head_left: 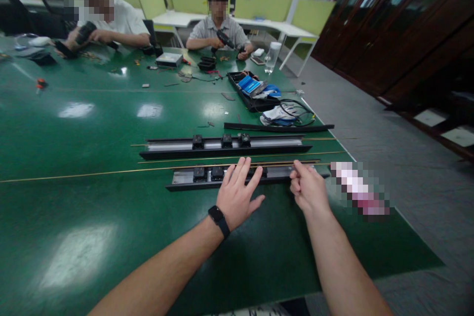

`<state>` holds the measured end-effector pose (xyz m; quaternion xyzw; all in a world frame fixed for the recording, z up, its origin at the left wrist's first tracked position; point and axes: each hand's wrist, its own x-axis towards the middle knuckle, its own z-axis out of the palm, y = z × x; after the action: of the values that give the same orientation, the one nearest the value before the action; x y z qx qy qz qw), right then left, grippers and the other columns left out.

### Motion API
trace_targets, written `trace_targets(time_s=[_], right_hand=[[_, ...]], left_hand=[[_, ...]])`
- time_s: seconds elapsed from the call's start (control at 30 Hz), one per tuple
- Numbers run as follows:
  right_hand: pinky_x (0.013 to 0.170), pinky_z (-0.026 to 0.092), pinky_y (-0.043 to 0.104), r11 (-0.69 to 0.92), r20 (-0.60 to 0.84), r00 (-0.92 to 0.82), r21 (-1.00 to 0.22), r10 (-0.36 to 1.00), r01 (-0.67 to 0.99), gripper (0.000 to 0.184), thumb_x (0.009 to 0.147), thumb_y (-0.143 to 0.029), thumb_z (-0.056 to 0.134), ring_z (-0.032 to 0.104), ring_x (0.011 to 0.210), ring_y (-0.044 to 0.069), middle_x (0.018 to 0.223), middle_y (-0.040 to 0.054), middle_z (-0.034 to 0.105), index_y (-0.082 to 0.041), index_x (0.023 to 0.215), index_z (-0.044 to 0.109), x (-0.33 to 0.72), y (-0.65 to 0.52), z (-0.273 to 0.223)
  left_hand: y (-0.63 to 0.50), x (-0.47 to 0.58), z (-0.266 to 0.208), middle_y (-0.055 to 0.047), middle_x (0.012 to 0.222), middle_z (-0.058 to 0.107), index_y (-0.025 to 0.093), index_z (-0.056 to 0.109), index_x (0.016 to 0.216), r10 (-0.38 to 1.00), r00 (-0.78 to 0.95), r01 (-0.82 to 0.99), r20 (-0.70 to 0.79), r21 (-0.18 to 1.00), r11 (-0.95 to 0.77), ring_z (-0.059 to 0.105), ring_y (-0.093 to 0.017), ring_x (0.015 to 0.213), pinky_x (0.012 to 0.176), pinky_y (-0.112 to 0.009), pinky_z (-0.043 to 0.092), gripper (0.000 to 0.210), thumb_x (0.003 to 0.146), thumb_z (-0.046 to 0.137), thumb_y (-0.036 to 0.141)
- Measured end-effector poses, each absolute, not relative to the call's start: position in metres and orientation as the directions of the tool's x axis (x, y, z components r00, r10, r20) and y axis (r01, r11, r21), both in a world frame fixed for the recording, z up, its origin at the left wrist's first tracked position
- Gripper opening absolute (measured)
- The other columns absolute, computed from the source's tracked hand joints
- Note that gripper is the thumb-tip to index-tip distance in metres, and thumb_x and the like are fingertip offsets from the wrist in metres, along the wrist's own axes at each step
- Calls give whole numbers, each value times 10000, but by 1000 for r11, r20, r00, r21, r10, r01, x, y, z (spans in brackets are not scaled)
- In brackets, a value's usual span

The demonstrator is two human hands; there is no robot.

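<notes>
My left hand (pixel 239 190), a dark watch on its wrist, lies with fingers spread over the nearer black rail (pixel 192 186). Its fingertips reach a long thin brass-coloured rod (pixel 92 175) that runs along the rail's far edge and sticks out far to the left. Thumb and forefinger of my right hand (pixel 310 187) are pinched on the rod near the rail's right end. Several small black blocks (pixel 200 173) sit in the rail's silvery channel, partly covered by my left hand. Behind it lies a similar rail (pixel 225 152) with three black blocks, and another thin rod (pixel 177 160) between the two.
A black strip (pixel 277 127) lies beyond the rails. Behind it are gloves (pixel 279 114), black cable and a black tray (pixel 237 81) with blue items. Across the green table (pixel 111 217), two people hold power drills. A blurred-out item (pixel 359 190) lies near the right edge.
</notes>
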<state>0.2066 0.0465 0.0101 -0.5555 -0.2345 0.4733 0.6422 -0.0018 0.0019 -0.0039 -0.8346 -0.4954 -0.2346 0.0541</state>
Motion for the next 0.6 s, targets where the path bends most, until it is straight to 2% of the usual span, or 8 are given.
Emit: trace_targets(time_s=[0.23, 0.6], right_hand=[[221, 197, 149, -79, -231, 398, -928, 888, -363, 312, 641, -322, 852, 375, 273, 43, 558, -23, 623, -151, 816, 659, 208, 45, 11], [222, 224, 150, -53, -215, 409, -926, 887, -373, 302, 644, -292, 861, 395, 295, 42, 562, -29, 599, -159, 689, 594, 210, 47, 8]], left_hand=[[1, -1, -4, -154, 1639, 256, 236, 377, 1519, 799, 396, 860, 452, 122, -495, 210, -307, 1527, 1220, -490, 247, 745, 883, 596, 555], [3, -2, -5, -159, 1640, 249, 248, 355, 1530, 799, 404, 858, 445, 120, -500, 198, -304, 1530, 1221, -494, 237, 741, 894, 577, 558]])
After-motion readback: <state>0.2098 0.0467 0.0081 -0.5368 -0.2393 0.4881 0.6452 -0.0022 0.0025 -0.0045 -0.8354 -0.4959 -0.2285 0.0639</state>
